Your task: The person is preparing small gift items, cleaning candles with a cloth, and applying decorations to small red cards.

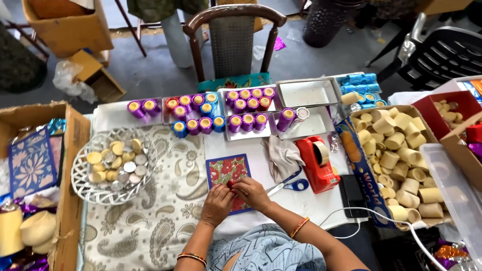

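Both my left hand (pixel 217 205) and right hand (pixel 252 193) pinch closed on a small red piece (pixel 230 184) (foil, I think) over the floral card (pixel 228 173); it seems light and crumply, best held by its edges.

We see a grey floor (pixel 150 70), a wooden chair (pixel 233 35) at the table's (pixel 311 206) far edge, a black chair (pixel 444 52) at right, all daylit.

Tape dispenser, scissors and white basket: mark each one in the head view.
Red tape dispenser (pixel 316 168), head view, on its red body below the tape roll.
Scissors (pixel 299 185), head view, on the blue handle loop.
White basket (pixel 83 186), head view, on its lattice rim.
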